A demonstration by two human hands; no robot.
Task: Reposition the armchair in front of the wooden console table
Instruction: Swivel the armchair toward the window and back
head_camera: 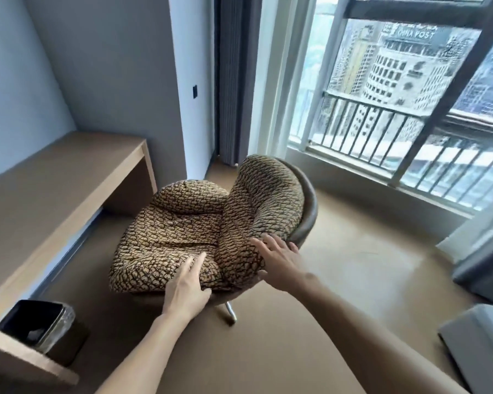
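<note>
The armchair [211, 223] has a brown-and-black patterned cushion in a dark shell on a metal foot. It stands on the floor beside the right end of the wooden console table [40, 200], which runs along the left wall. My left hand [187, 288] lies flat on the front edge of the seat cushion, fingers stretched. My right hand [279, 260] is spread against the near side of the backrest cushion, its fingers apart and its thumb under the shell's rim. Neither hand is closed around the chair.
A black waste bin [37, 325] stands under the console's near end. A big window with a railing [382, 123] fills the right wall, with a grey curtain [234, 81] in the corner. Grey furniture [481, 280] sits at the right edge. Brown floor lies between.
</note>
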